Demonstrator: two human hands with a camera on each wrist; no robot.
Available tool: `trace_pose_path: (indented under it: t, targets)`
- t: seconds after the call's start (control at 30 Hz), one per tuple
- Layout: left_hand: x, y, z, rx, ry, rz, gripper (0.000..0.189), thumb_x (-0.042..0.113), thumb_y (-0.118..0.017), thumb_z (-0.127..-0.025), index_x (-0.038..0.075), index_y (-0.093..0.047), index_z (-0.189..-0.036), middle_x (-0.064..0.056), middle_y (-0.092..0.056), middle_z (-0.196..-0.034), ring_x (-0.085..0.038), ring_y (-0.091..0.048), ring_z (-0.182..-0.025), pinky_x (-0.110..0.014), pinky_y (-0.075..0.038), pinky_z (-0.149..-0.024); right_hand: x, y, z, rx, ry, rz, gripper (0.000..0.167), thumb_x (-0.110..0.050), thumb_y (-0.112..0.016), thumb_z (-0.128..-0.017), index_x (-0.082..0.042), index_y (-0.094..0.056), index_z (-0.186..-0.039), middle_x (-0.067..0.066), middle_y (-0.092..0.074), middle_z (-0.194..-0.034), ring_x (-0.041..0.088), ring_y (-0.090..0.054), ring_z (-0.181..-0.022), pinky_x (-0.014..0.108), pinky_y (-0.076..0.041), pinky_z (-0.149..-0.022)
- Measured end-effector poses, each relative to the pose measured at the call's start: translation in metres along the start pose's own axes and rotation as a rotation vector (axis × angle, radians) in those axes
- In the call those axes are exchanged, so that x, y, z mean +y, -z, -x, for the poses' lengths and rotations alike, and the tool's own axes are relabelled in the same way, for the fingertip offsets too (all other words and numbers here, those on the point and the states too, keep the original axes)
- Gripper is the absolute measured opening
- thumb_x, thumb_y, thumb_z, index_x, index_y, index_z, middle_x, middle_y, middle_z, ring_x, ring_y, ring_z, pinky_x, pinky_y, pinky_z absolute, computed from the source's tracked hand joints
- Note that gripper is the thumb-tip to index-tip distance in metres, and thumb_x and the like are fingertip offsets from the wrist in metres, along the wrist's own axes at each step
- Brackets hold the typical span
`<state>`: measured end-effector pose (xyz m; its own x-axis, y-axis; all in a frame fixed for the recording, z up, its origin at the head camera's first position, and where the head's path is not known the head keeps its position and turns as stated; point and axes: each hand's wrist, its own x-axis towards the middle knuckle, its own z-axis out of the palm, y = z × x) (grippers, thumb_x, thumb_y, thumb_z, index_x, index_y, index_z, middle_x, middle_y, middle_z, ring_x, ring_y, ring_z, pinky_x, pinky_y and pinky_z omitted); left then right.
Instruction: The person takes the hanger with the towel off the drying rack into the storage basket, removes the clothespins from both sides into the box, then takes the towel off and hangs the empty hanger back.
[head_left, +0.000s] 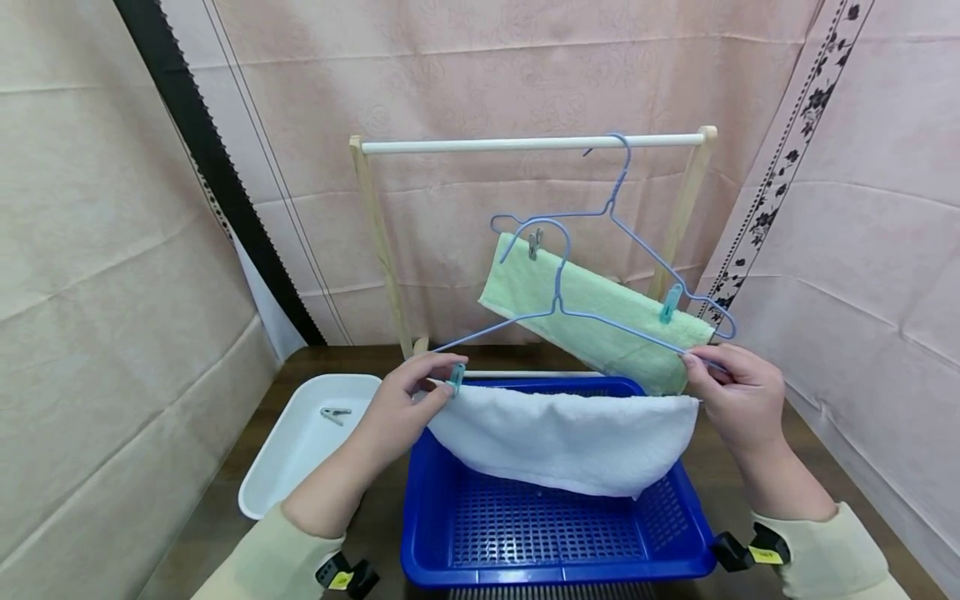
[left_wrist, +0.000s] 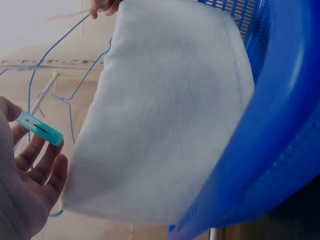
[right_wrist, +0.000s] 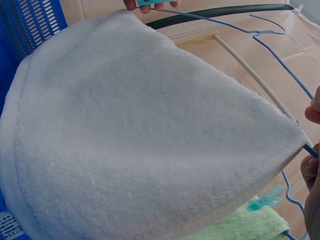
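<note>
A blue wire hanger (head_left: 558, 279) is held level over the basket, with a white towel (head_left: 570, 442) hanging along its lower edge. My left hand (head_left: 405, 404) is at the hanger's left end, pinching a teal clothespin (left_wrist: 40, 128) between thumb and fingers beside the towel's corner. Whether the clothespin bites on the towel cannot be told. At the other end, my right hand (head_left: 738, 392) grips the hanger's wire between thumb and fingers, near the towel's right corner. The towel hides the hanger's lower bar in the head view.
Behind, a second blue hanger (head_left: 621, 177) hooks over the rack's white rod (head_left: 480, 146); a green towel (head_left: 570, 308) is pinned to it by a metal clip (head_left: 534, 243) and a teal clothespin (head_left: 671, 303). Below lies a blue basket (head_left: 555, 575). A white tray (head_left: 273, 450) holds a clip (head_left: 334, 414).
</note>
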<state>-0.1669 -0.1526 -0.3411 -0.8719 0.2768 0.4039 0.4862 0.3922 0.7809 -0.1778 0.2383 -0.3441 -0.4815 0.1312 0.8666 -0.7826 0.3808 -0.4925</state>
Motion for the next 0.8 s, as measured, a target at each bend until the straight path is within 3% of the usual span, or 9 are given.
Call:
trace_pose_path:
  t: [0.57,0.8]
  targets:
    - [-0.021,0.022,0.019,0.063,0.091,-0.041,0.031,0.016,-0.058,-0.101,0.02,-0.062,-0.131,-0.001,-0.063,-0.119,-0.018,-0.06,-0.107,-0.043,-0.05,-0.091,0.009,0.001,0.003,0.011,-0.006,-0.02,0.008,0.023,-0.064,-0.073,0.019,-0.068,-0.079,-0.01,-0.054,-0.066,0.002,-0.037,-0.053,0.013,-0.033,-0.05]
    - [-0.03,0.037,0.026,0.097,0.128,-0.081,0.031,0.023,-0.057,-0.101,0.021,-0.062,-0.132,0.001,-0.062,-0.122,-0.018,-0.058,-0.11,-0.045,-0.048,-0.09,0.011,0.002,0.004,0.018,-0.022,-0.018,0.008,0.022,-0.065,-0.074,0.018,-0.068,-0.08,-0.013,-0.062,-0.074,0.001,-0.039,-0.054,0.011,-0.036,-0.051]
